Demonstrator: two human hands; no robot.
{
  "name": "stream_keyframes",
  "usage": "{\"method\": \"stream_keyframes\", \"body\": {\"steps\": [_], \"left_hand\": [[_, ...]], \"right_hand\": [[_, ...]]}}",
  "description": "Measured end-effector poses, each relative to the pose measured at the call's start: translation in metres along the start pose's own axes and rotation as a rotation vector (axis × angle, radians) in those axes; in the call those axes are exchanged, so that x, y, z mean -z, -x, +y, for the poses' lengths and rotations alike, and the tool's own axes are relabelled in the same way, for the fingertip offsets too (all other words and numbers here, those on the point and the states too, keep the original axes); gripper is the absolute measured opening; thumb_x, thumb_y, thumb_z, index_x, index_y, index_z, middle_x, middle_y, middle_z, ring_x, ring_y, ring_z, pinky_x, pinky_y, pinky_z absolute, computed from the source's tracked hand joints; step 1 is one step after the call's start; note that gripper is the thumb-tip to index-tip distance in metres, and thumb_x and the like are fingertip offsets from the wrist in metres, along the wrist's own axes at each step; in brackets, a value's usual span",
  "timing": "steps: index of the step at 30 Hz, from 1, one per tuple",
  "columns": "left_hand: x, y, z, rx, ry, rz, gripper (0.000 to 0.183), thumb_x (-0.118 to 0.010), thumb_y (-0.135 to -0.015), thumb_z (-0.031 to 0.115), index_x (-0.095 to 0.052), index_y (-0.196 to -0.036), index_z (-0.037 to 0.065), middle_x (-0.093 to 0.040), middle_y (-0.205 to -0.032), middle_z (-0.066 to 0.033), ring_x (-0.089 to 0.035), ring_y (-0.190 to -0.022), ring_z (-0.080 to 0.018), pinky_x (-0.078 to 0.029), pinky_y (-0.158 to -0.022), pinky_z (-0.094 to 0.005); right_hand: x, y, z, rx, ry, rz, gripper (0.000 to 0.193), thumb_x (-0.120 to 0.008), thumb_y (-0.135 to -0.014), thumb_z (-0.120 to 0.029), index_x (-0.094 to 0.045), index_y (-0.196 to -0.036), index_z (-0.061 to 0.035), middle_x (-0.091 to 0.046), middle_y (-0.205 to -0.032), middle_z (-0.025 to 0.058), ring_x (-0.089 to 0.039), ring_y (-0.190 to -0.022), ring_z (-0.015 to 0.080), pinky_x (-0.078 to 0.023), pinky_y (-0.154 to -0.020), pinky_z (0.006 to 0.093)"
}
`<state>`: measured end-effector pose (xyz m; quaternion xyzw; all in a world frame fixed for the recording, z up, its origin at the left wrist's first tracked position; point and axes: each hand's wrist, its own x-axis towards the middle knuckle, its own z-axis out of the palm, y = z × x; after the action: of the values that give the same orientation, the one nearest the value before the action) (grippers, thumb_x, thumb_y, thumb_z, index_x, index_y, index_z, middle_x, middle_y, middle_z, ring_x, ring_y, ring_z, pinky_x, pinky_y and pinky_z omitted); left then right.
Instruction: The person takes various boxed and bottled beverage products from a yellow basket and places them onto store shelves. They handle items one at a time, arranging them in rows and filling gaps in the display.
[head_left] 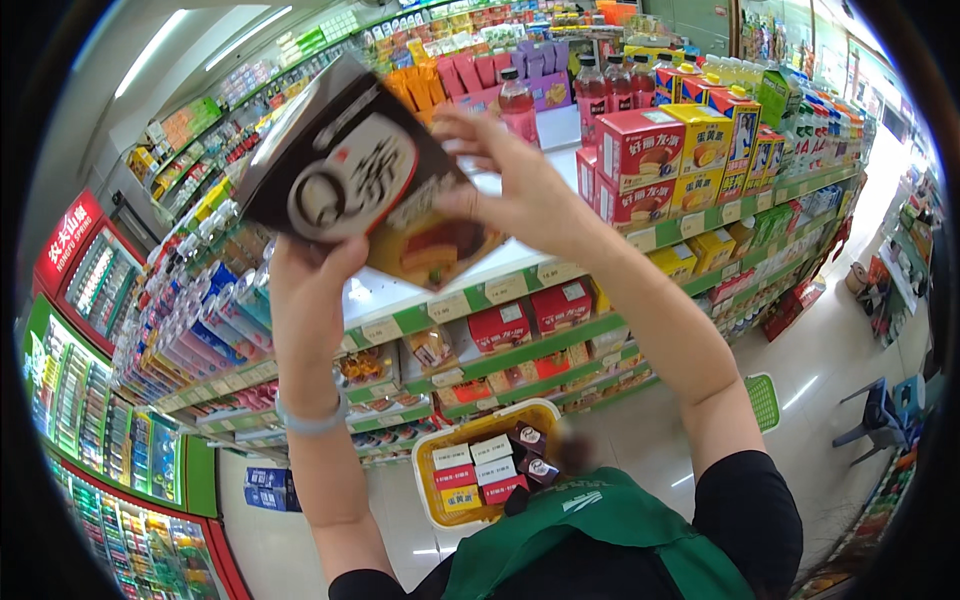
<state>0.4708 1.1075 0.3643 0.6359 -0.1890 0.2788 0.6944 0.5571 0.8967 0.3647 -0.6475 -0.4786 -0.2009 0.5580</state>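
A dark brown snack box, with a picture of a layered cake on its front, is tilted in the air above the shelf. My left hand grips its lower left, thumb across the front. At its right edge my right hand has its thumb over the front face, with blurred fingers bent near the upper corner. Behind the box lies a white shelf top. To the right stand stacked red snack boxes and yellow boxes.
Below, a yellow basket on the floor holds several white, red, yellow and dark boxes. Bottles and orange bags stand farther back. Cans line the left. A green basket and a blue stool are at the right.
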Motion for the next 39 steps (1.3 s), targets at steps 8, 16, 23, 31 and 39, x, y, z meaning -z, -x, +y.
{"method": "stream_keyframes", "body": {"steps": [8,16,23,31,39], "left_hand": [[0.052,0.209,-0.059,0.451,0.165,0.347,0.053,-0.068,-0.076,-0.007,-0.049,-0.125,-0.002,-0.058,-0.121,-0.0096,-0.056,-0.11,-0.019,-0.046,-0.093,-0.0323],[0.054,0.362,-0.208,1.029,0.431,0.824,0.043,-0.063,-0.087,0.008,-0.047,-0.125,0.017,-0.057,-0.115,-0.0013,-0.057,-0.105,-0.0199,-0.052,-0.083,-0.045],[0.068,0.451,-0.306,1.181,0.584,1.052,0.027,-0.057,-0.093,0.012,-0.049,-0.118,0.007,-0.057,-0.115,-0.0067,-0.057,-0.105,-0.0256,-0.05,-0.088,-0.0539],[0.071,0.481,-0.335,1.368,0.176,1.086,0.022,-0.059,-0.089,0.018,-0.057,-0.104,0.001,-0.062,-0.075,-0.0088,-0.061,-0.059,-0.0214,-0.054,-0.054,-0.0368],[0.031,0.463,-0.294,1.348,-0.27,0.801,0.025,-0.055,-0.087,0.022,-0.061,-0.089,-0.001,-0.062,-0.066,-0.0121,-0.058,-0.048,-0.0224,-0.048,-0.042,-0.0356]], "right_hand": [[-0.094,0.12,0.024,-0.304,-0.049,-0.563,0.068,-0.067,-0.082,-0.028,-0.037,-0.138,-0.0051,-0.052,-0.12,0.0196,-0.053,-0.112,0.0339,-0.044,-0.095,0.0391],[-0.202,0.304,0.167,-0.742,-0.211,-0.929,0.058,-0.057,-0.089,-0.032,-0.041,-0.138,-0.0072,-0.054,-0.127,0.0225,-0.053,-0.117,0.0329,-0.041,-0.098,0.0384],[-0.272,0.399,0.229,-0.94,-0.146,-1.037,0.057,-0.055,-0.089,-0.039,-0.044,-0.136,-0.0081,-0.055,-0.126,0.0216,-0.054,-0.116,0.0355,-0.042,-0.096,0.0395],[-0.251,0.469,0.233,-0.803,0.073,-0.899,0.055,-0.067,-0.078,-0.015,-0.051,-0.13,-0.0074,-0.054,-0.128,0.0164,-0.054,-0.116,0.0311,-0.042,-0.098,0.0354],[-0.097,0.541,0.215,-0.822,0.584,-1.04,0.045,-0.069,-0.075,-0.011,-0.051,-0.115,-0.0001,-0.057,-0.105,0.0185,-0.055,-0.101,0.0404,-0.045,-0.086,0.045]]}}
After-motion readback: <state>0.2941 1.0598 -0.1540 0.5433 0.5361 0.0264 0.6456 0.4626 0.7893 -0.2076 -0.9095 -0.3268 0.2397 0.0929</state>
